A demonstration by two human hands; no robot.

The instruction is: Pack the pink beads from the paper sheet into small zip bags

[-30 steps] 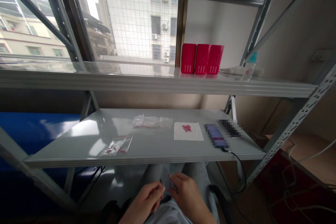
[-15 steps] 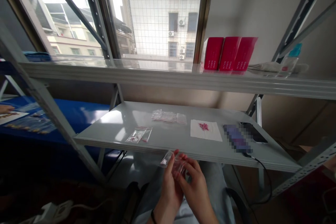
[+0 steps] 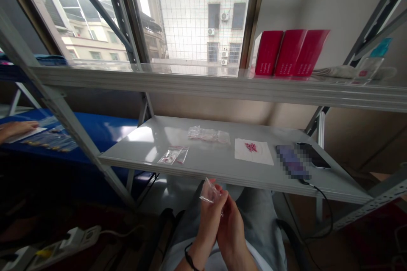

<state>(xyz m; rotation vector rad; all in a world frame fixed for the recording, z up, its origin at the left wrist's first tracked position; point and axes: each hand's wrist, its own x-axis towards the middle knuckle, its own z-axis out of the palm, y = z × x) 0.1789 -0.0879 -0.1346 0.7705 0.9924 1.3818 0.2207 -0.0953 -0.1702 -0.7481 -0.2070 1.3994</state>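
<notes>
Close together over my lap, just below the shelf's front edge, both hands are closed around a small clear plastic bag. My left hand grips it, and its top sticks out past the fingers. My right hand presses against the left and the bag's lower part; its fingertips are partly hidden. On the grey shelf board ahead lie two small filled bags and a row of clear bags. Small pink-red pieces sit on a white sheet.
Two phones lie at the right, one blurred phone with a cable. Red boxes and a bottle stand on the upper shelf. Another person's hand rests over a blue table at the left. A power strip is low left.
My hands have turned and drawn closer together around the bag, whose top now points upward. The view has shifted slightly. At the left, the other person's hand reaches further in.
</notes>
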